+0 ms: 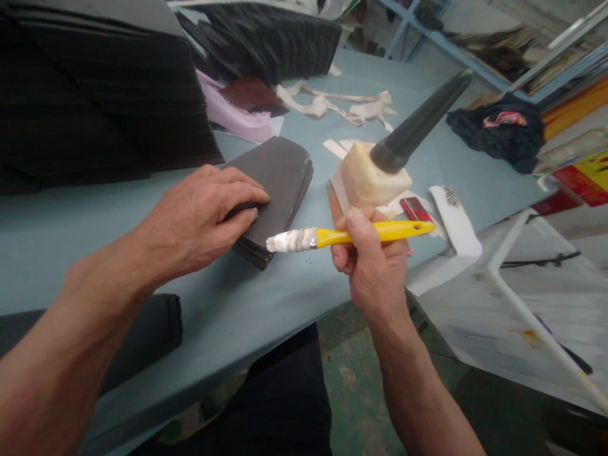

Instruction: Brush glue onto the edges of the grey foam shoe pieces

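My right hand [375, 266] is closed around the yellow handle of a paintbrush [337, 236]. Its bristle end, crusted with white, points left to the near corner of a stack of dark grey sheets [280, 171]. Whether the bristles touch the stack I cannot tell. My left hand [213, 209] grips the stack's left side, thumb and fingers bent over the top sheet. Just beyond my right hand stands a cream-coloured block-shaped container [373, 177] with a long dark cone [418, 123] rising from it at a tilt.
Tall piles of black sheets [104, 101] fill the back left. White fabric strips [332, 104] and a small red box [415, 209] lie on the blue-grey table [213, 323]. Another dark piece [147, 342] lies at front left. To the right is a white bin [498, 304].
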Demonstrator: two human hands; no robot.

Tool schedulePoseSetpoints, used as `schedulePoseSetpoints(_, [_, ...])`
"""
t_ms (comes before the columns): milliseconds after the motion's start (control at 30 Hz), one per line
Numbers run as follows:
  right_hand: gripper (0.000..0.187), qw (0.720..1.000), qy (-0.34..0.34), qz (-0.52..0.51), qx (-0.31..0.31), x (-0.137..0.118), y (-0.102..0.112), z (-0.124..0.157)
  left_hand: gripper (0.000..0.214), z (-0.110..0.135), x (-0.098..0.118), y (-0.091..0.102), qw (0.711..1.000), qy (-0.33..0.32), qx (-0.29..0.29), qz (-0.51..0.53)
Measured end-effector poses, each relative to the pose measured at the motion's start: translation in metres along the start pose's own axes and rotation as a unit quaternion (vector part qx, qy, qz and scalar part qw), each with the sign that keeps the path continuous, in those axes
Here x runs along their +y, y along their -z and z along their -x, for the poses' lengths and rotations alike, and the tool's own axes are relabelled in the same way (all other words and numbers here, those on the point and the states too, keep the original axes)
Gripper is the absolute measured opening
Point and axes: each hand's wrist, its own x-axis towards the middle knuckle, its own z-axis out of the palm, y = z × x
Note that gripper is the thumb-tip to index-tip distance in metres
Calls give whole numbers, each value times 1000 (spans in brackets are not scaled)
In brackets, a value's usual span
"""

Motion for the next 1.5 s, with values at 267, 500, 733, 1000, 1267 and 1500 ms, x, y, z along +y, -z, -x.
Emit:
schedulePoseSetpoints(267, [37,999,5,32,19,4,0,-1,48,1,-3,-2,1000,9,9,6])
schedulePoseSetpoints(500, [36,999,14,37,29,1,0,5,48,1,-4,-4,1000,12,11,9])
schedulePoseSetpoints(733, [31,998,38,33,40,3,2,3,48,1,-4,-5,1000,10,14,12])
schedulePoseSetpoints(1000, [34,999,25,45,2,1,4,8,50,1,-5,-4,1000,7,9,8])
schedulePoseSetpoints(1267, [39,998,29,48,-5,8,3,1,47,2,-4,-4,1000,9,15,14])
schedulePoseSetpoints(1500, [36,999,30,28,7,8,3,-10,47,3,-5,-6,999,6,28,18])
